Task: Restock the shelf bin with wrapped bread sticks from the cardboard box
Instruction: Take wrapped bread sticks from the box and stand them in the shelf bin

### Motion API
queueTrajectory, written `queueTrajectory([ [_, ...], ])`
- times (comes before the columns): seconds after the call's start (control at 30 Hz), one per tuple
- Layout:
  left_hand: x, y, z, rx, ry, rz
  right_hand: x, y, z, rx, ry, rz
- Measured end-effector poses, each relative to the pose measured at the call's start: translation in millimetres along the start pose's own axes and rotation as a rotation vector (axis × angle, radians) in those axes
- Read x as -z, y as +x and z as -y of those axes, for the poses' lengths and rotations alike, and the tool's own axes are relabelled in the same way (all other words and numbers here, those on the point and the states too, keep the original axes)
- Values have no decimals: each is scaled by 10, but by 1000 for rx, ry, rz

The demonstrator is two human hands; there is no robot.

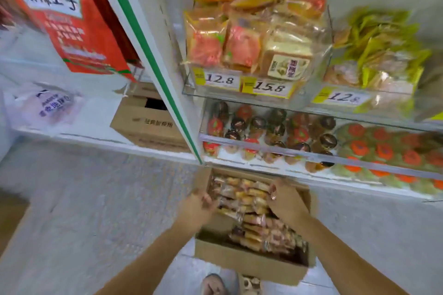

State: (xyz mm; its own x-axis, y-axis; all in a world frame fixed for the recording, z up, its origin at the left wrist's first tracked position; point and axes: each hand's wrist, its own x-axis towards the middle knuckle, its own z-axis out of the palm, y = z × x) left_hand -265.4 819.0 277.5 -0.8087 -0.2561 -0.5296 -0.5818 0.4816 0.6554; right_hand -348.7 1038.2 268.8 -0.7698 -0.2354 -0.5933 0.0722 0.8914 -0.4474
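Note:
An open cardboard box (247, 262) stands on the floor below the shelves, filled with several wrapped bread sticks (242, 196) in clear wrappers. My left hand (195, 206) reaches in at the box's left side, fingers curled round the sticks there. At the right side my right hand (285, 201) has its fingers curled over the same pile. The frame is blurred, so the exact grip is unclear. A clear shelf bin (259, 97) with wrapped breads and price tags sits above.
Lower shelves hold small round cakes (271, 132) and red-topped snacks (383, 151). A yellow-wrapped snack bin (374, 55) is at upper right. A second cardboard box (146, 122) sits left of the green-edged shelf post (153, 60). My foot (215, 285) is near the box.

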Motion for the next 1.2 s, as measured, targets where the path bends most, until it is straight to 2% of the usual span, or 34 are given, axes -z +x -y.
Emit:
queueTrajectory([
  [0.13, -460, 524, 723, 135, 113, 111, -704, 645, -412, -106, -75, 54],
  [0.3, -1112, 1112, 1677, 321, 204, 254, -1690, 1280, -870, -184, -38, 240],
  [0.43, -1617, 1482, 2299, 341, 202, 279, -2494, 1557, -1270, -178, -106, 429],
  [0.6, -2130, 1882, 2853, 370, 231, 270, -3172, 1751, -1705, -132, -228, 552],
  [0.7, -2309, 2040, 2906, 480, -10, 263, -3387, 1818, -1880, -96, -279, 573],
  [0.77, -2435, 2167, 2929, 649, -269, 221, -3469, 1874, -1942, -52, -312, 551],
  [0.87, -2631, 2337, 2948, 778, -586, 130, -3524, 1968, -1995, 12, -401, 550],
  [0.97, -2763, 2490, 2840, 904, -855, 113, -3491, 2033, -1957, 85, -522, 616],
  [1.07, -2884, 2578, 2739, 972, -965, 124, -3454, 2104, -1918, 145, -626, 710],
  [1.2, -2991, 2568, 2629, 1018, -985, 81, -3372, 2170, -1889, 186, -677, 802],
])
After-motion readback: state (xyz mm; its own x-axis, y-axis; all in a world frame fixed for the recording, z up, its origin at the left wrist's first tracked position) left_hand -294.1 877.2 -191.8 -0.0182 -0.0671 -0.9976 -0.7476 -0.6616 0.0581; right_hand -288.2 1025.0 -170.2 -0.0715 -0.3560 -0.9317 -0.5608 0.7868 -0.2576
